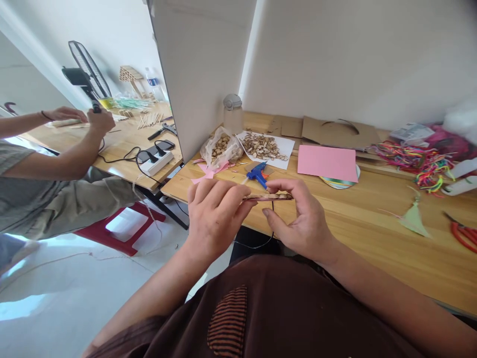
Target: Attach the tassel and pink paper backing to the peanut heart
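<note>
A thin flat piece covered with peanut shells (274, 197), pink on its underside, is held nearly edge-on above the table's front edge. My left hand (216, 214) pinches its left end between fingers and thumb. At its right end, my right hand (305, 214) has its index finger against the piece, with the thumb apart below. A blue glue gun (258, 174) lies just beyond my hands. Behind it, shell pieces (264, 146) are spread on white paper (286, 147), beside a plastic bag of peanuts (221, 146).
Pink card (328, 161), cardboard (335, 133), colourful strings (413, 159), a green tassel (415, 219) and red-handled pliers (464, 234) lie to the right. A jar (233, 114) stands behind. At left, a person works at another table with a power strip (156, 161); a red stool (126, 243) stands below.
</note>
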Action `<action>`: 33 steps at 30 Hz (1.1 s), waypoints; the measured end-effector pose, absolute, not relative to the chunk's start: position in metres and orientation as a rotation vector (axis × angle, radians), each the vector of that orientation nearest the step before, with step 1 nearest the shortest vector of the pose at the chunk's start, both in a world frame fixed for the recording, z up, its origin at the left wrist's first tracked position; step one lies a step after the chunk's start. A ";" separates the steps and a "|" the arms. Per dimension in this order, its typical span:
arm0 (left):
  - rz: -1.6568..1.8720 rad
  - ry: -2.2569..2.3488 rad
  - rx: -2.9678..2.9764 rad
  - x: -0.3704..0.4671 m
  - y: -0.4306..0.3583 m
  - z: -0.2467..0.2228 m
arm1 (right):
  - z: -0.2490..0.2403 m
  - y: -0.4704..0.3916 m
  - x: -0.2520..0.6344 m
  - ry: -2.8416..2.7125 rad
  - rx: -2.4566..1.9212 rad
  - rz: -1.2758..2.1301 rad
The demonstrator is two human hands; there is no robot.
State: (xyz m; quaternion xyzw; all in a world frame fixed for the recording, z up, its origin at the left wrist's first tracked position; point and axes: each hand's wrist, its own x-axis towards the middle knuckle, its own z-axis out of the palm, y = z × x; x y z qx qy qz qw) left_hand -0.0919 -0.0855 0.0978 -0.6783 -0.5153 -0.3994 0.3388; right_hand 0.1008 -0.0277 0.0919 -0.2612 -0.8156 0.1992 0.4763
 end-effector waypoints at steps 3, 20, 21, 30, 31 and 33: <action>-1.079 -1.340 -1.791 -0.091 -0.085 0.101 | 0.091 -0.023 0.104 -1.976 -0.612 0.578; -1.183 -1.250 -1.802 -0.070 -0.094 0.106 | 0.091 -0.027 0.109 -1.972 -0.540 0.516; -1.172 -1.262 -1.801 -0.069 -0.095 0.106 | 0.092 -0.027 0.109 -1.970 -0.542 0.518; -1.189 -1.251 -1.734 -0.064 -0.095 0.105 | 0.093 -0.029 0.107 -1.913 -0.538 0.583; -1.183 -1.251 -1.730 -0.063 -0.095 0.105 | 0.093 -0.029 0.107 -1.909 -0.544 0.575; -1.177 -1.256 -1.728 -0.062 -0.094 0.103 | 0.094 -0.029 0.107 -1.903 -0.555 0.558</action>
